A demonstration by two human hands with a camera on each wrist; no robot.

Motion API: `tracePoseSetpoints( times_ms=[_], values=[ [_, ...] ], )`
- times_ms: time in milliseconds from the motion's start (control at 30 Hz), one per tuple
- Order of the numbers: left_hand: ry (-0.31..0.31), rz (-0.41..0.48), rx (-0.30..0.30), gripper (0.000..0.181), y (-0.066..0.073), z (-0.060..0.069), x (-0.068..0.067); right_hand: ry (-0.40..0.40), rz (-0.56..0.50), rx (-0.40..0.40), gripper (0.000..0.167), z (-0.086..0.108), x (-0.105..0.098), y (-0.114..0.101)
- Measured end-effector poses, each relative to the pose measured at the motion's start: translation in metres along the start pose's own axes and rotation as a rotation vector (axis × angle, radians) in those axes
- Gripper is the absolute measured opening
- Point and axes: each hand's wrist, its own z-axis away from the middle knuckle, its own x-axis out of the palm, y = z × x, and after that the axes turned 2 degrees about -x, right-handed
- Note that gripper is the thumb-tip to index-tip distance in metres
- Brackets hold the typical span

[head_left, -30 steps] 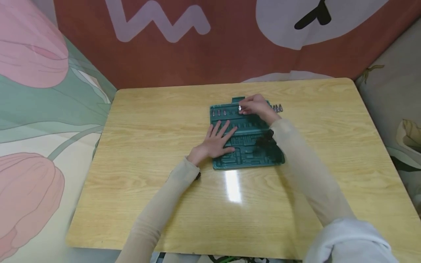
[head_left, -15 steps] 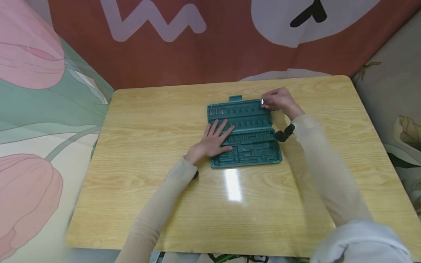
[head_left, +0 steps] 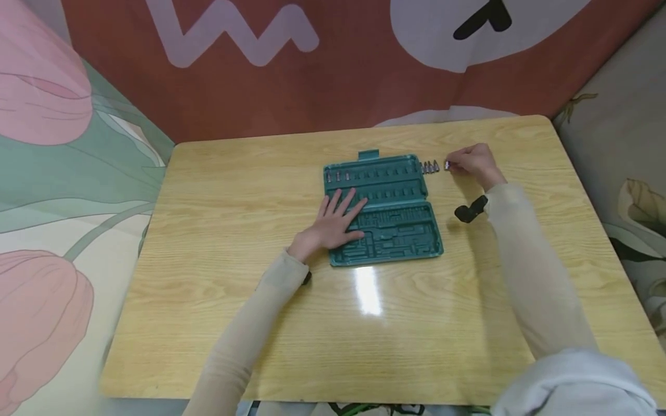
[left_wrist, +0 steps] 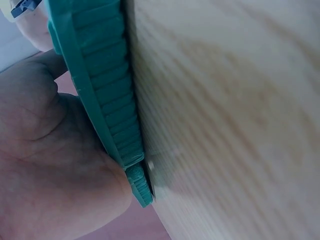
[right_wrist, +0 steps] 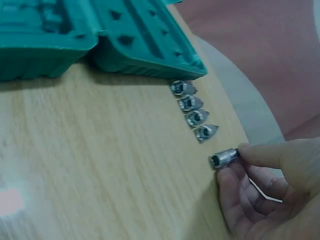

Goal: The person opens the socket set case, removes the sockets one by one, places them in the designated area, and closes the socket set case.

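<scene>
An open green socket case (head_left: 400, 234) lies on the table in the head view, its two halves spread flat. My left hand (head_left: 330, 228) rests across its left side, fingers straight and spread; the left wrist view shows the palm (left_wrist: 55, 150) against the case's edge. To the right of the case, my right hand (head_left: 476, 163) pinches a small silver socket (right_wrist: 224, 158) between thumb and fingertips, at or just above the tabletop. Several similar metal sockets (right_wrist: 191, 103) lie in a row between the case and that hand. Three small metal pieces (head_left: 338, 175) sit in the case's upper left slots.
The wooden table (head_left: 234, 202) extends around the case on every side. A brown patterned cloth (head_left: 333, 98) hangs behind its far edge. A black wrist device (head_left: 470, 209) sticks out below the right wrist.
My right hand has carried the socket from above the case's upper row off to the right, past the row of sockets. The left hand stays on the case.
</scene>
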Motion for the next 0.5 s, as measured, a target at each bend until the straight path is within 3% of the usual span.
tracePoseSetpoints(
  times_ms=[167, 400, 500],
  values=[
    [-0.005, 0.006, 0.006, 0.077, 0.0, 0.0, -0.001, 0.037, 0.069, -0.002, 0.02, -0.002, 0.003, 0.002],
    [-0.002, 0.013, 0.008, 0.077, 0.0, 0.0, -0.001, 0.127, 0.258, -0.083, 0.029, -0.003, 0.013, 0.005],
    [-0.005, 0.018, 0.003, 0.077, -0.001, -0.001, 0.0, 0.141, 0.287, -0.1, 0.032, -0.003, 0.017, 0.006]
  ],
)
